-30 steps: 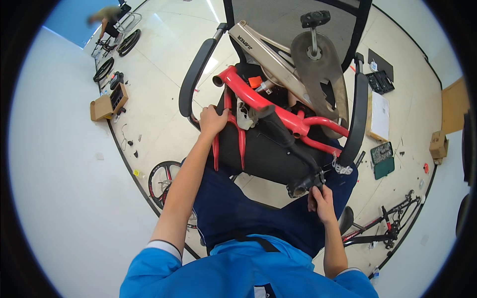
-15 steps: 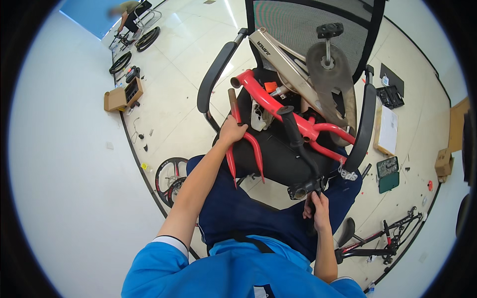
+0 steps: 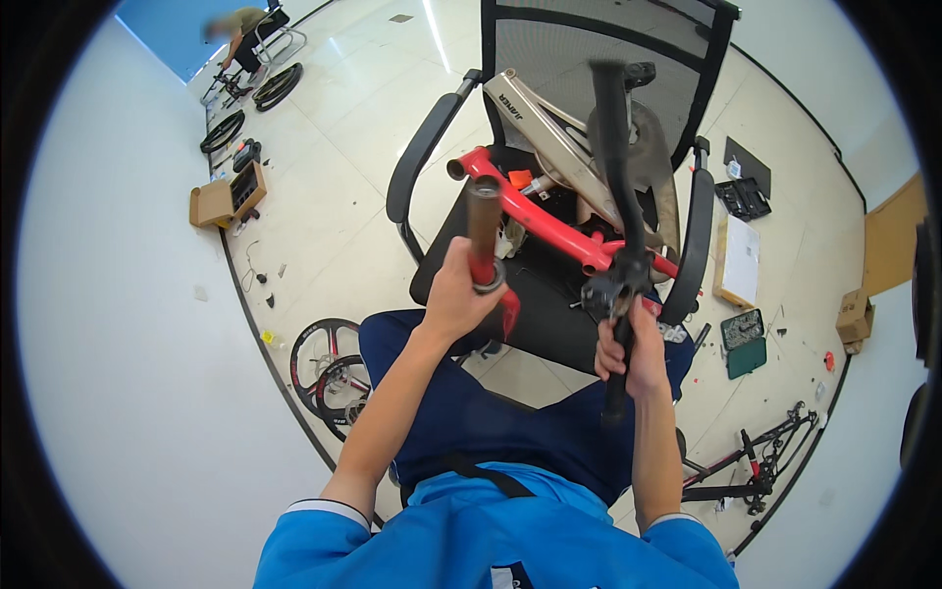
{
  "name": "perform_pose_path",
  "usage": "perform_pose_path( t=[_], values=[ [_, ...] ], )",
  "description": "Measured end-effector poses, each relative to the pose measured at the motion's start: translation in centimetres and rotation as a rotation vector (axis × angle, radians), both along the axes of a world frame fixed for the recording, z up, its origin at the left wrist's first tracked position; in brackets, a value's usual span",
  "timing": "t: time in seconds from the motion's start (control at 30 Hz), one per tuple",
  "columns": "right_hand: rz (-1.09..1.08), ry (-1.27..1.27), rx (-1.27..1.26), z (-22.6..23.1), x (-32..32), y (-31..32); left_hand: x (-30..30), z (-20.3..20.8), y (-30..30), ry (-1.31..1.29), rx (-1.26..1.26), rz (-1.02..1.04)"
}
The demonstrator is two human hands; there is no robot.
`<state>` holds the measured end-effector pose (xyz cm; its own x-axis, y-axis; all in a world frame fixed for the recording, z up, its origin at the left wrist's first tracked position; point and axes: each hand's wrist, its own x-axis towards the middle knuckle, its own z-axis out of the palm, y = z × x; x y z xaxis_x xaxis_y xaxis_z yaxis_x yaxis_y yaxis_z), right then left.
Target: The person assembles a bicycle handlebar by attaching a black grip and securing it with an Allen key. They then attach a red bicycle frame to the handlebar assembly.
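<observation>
Where gripped, red frame (image 3: 549, 224) hidden

Red bicycle frame (image 3: 549, 224) – black mesh chair (image 3: 599, 59) – blue sleeves, cream tiled floor (image 3: 334, 128)

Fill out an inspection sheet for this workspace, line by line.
Surface: black office chair on a pale tiled floor serves as the rest.
Job's things: red bike frame lies across the chair seat; black handlebar stem stands upright.
Clutter: wheels, cardboard box, green case, black bike frame on the floor.
Hands: left hand grips the red frame's tube end; right hand grips the black stem low down.
Cables: nothing seen.
Surroundings: white wall at left; a person far off.
</observation>
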<state>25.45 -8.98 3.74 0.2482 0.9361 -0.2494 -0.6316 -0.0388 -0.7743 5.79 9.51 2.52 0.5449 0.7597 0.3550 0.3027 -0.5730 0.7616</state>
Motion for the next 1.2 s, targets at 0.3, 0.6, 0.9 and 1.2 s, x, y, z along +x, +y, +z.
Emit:
perform_pose_path(
  t=[0.3,0.6,0.9,1.2],
  values=[
    [0.040,-0.286,0.053,8.2,3.4,3.8,4.8,-2.0,0.9,0.008,0.303,-0.277],
    [0.335,-0.481,-0.172,11.5,6.2,5.5,4.5,-3.3,1.4,-0.033,0.320,-0.294],
    [0.599,-0.935,-0.444,17.7,7.0,7.0,3.9,-3.8,1.2,-0.050,0.367,-0.249],
    [0.345,-0.868,-0.409,14.2,3.7,7.7,3.5,-3.5,1.2,-0.102,0.292,-0.194]
  ],
)
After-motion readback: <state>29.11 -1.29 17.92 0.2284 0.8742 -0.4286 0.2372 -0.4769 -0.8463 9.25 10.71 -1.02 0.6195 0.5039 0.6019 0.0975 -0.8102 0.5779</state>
